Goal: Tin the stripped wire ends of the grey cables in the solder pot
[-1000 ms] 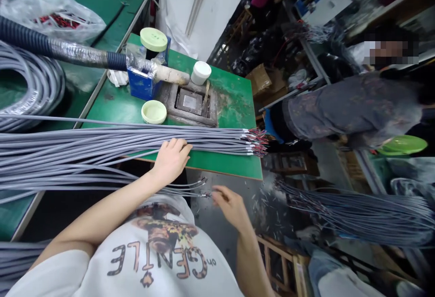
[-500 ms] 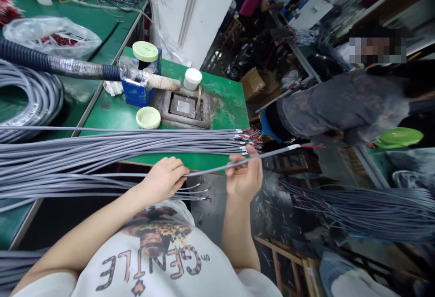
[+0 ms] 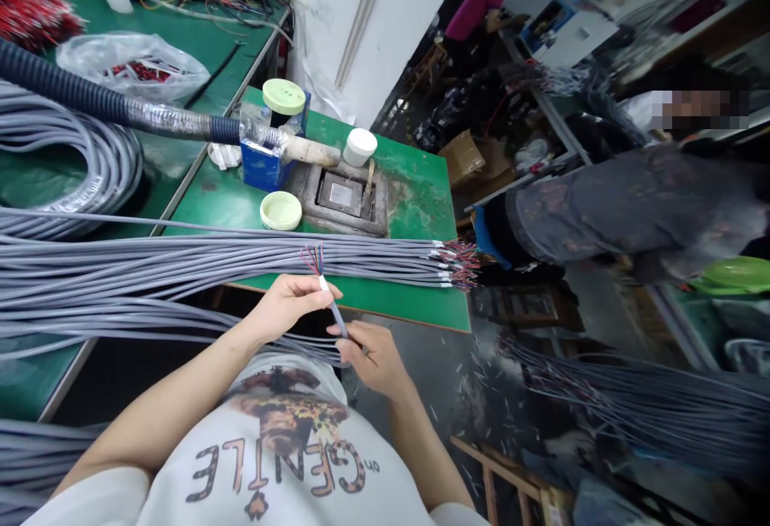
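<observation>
A grey cable (image 3: 338, 318) is tilted upright in front of my chest, its coloured wire ends (image 3: 314, 260) fanned out above a white sleeve. My left hand (image 3: 294, 301) pinches it at the white sleeve between thumb and fingers. Just below, my right hand (image 3: 371, 354) grips the grey jacket with thumb and fingertips. Behind both hands a bundle of grey cables (image 3: 198, 257) lies across the green bench, its stripped ends (image 3: 458, 261) at the right edge. More loose grey cables pass beneath my left forearm.
A solder pot (image 3: 344, 196) is set on the bench, with a fume hose (image 3: 168, 119) reaching toward it. Around it stand a white tub (image 3: 360, 146), a pale green lid (image 3: 281, 211) and a blue box (image 3: 258, 165). A co-worker (image 3: 607, 197) is at the right.
My right hand has come down and left, next to my left hand. The cable end, which pointed right, now points upward with its wires spread. The view has shifted slightly.
</observation>
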A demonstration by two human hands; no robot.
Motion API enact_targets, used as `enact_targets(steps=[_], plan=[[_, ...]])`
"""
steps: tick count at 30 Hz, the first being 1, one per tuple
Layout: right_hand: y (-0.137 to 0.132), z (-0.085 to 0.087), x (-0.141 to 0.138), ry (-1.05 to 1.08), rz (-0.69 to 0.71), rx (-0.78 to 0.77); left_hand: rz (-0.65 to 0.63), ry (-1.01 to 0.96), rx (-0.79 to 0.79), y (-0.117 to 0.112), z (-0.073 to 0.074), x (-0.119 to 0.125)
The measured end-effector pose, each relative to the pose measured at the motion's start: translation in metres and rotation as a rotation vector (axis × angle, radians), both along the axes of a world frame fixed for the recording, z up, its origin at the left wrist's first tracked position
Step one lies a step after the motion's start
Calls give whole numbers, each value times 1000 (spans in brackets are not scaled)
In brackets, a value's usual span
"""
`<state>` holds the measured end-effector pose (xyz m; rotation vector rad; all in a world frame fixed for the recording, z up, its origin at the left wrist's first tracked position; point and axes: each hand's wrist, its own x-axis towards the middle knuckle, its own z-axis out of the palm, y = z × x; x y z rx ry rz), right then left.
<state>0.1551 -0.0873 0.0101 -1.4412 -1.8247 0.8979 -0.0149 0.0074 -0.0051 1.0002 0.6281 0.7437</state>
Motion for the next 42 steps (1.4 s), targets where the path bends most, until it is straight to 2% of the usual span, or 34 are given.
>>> enact_targets(steps=[3, 5, 9, 14, 18, 22, 26, 34, 42], plan=[[3, 2, -4, 51, -79, 8, -103, -74, -72, -6, -7, 3], [5, 2, -8, 47, -118, 5, -94, -83, -94, -8, -10, 4], [9, 3, -13, 24, -136, 27, 39, -109, -106, -3, -12, 2], [9, 4, -13, 28, -136, -27, 235, -165, -166, 9, -2, -4], [10, 4, -14, 21, -138, -44, 264, -162, -150, 11, 4, -6], [12, 4, -16, 9, -145, -38, 284, -158, -85, 8, 3, -6], [12, 4, -17, 4, -134, -26, 334, -134, -90, 6, 5, -4], [11, 2, -15, 20, -96, -27, 297, -197, -177, 13, 8, -1], [12, 5, -17, 40, -93, -53, 267, -173, -107, 17, 0, -2]])
